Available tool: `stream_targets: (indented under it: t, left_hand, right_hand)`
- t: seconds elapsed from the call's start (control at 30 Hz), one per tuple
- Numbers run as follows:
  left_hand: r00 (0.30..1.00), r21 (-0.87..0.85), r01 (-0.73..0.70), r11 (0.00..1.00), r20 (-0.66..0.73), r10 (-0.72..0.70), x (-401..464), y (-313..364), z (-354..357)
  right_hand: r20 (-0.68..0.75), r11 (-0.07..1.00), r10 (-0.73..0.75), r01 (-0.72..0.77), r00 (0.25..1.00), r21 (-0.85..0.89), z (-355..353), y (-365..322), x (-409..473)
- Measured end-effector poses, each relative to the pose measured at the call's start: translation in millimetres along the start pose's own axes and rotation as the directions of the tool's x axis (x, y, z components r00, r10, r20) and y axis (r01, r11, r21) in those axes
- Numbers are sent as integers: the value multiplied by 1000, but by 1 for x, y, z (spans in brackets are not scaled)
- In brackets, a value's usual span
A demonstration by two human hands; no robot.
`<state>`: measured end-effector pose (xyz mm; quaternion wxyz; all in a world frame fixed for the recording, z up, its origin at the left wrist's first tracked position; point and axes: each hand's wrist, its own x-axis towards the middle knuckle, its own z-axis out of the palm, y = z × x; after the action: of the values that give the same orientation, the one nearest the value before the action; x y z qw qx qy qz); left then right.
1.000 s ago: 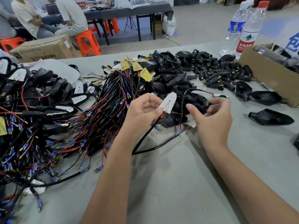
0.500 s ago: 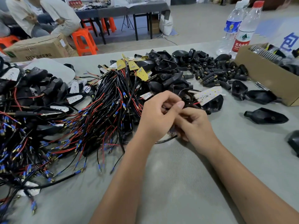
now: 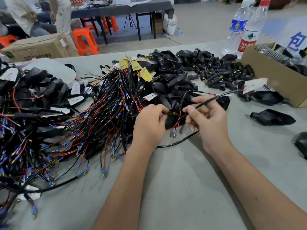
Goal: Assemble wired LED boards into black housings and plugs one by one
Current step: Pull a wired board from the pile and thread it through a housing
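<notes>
Left of the housing pile (image 3: 167, 70) lies a wire tangle (image 3: 93, 117). The left hand (image 3: 149, 125) curls closed on a housing (image 3: 172, 118), mostly hidden. The right hand (image 3: 207, 118) pinches a black cable (image 3: 214, 98) running right to a blurred LED board (image 3: 255, 84). Right of the pile, a box (image 3: 272, 80) holds blurred, cut-off parts.

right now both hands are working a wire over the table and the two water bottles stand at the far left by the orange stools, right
Not quite. The left hand and right hand do work a wire over the table, but the two water bottles stand at the far right, beside the open cardboard box, not at the far left. The orange stools are on the floor beyond the table. The head view shows this.
</notes>
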<state>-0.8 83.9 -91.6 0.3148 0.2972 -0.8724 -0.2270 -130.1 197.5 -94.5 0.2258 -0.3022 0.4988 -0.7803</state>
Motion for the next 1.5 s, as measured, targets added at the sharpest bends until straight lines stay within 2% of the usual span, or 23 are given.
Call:
stream_targets:
  t: [0.1, 0.23, 0.33, 0.43, 0.7, 0.83, 1.03, 1.13, 1.23, 1.3, 1.4, 1.5]
  left_hand:
    - [995, -8, 21, 1000, -97, -22, -1, 4, 2]
    - [975, -79, 47, 996, -211, -63, 0, 4, 0]
    - [955, -165, 79, 983, -270, -122, 2, 1, -5]
    - [926, -261, 139, 955, -308, -219, 1, -4, -11]
    - [928, -407, 155, 900, -253, -274, 1, -8, -9]
    - [934, -457, 172, 873, -205, -291, 2, -8, -6]
    - [940, -541, 176, 823, -156, -303, -1, -4, 2]
    - [947, -512, 136, 848, -184, -263, 0, -4, 4]
    - [966, -518, 61, 853, -185, -181, 2, -4, 4]
    - [971, -560, 109, 822, -117, -208, 1, -2, 4]
    - [958, -587, 230, 776, -7, -288, 1, -1, 5]
    - [971, -549, 195, 813, -10, -240, 0, 0, 5]
  right_hand:
    - [179, 997, 44, -30, 983, -77, 3, 1, -4]
    - [266, 983, 90, -42, 960, -179, 5, 4, -5]
    - [172, 986, 47, -18, 984, -168, 4, 5, -2]
    - [29, 999, 35, -34, 999, -32, 1, 3, 2]
    - [-61, 958, 81, -61, 995, 280, -2, -2, 6]
    - [-99, 922, 129, -82, 987, 377, -4, -6, 5]
    - [-59, 857, 225, -168, 973, 488, -7, -10, 5]
    - [-11, 795, 248, -197, 969, 573, -11, -11, 8]
    - [-38, 858, 217, -172, 975, 485, -10, -7, 10]
    - [-91, 925, 167, -124, 982, 359, -7, -5, 9]
    - [-133, 960, 120, -81, 984, 269, -4, -3, 8]
    - [-152, 960, 110, -65, 982, 271, -4, -2, 8]
